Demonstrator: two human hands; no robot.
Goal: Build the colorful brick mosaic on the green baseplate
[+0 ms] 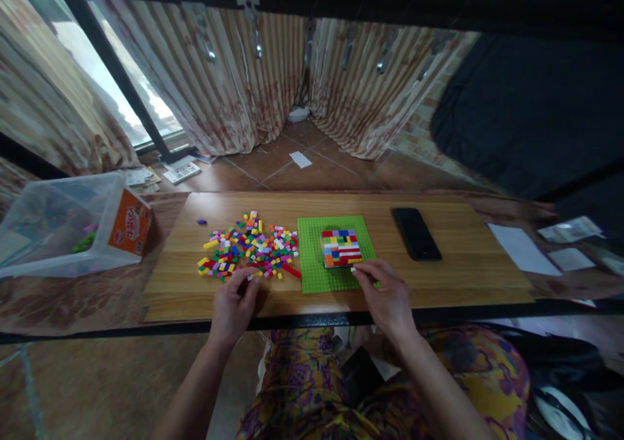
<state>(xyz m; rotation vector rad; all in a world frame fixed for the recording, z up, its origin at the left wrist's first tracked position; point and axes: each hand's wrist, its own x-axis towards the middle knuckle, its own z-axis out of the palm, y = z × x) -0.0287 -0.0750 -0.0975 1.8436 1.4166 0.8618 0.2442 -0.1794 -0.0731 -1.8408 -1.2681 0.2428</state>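
My right hand (387, 295) pinches a small white toy brick (353, 269) between thumb and forefinger, just off the near right corner of a multicoloured brick block (342, 247). That block stands on a green studded baseplate (312, 283), its top covered in rows of red, white, yellow, blue and orange bricks. At the near edge of a loose pile of small bricks (273, 250), my left hand (235, 301) has its thumb and forefinger brought together. Whatever lies between those fingertips is too small to make out. One long red brick (291, 270) lies between pile and baseplate.
A black phone (416, 234) lies on the wooden board (458, 264) to the right. Left of the board stands a clear plastic bin (58, 232) with an orange label. Paper sheets (524, 249) rest at the right, and a lone purple brick (201, 222) sits behind the pile.
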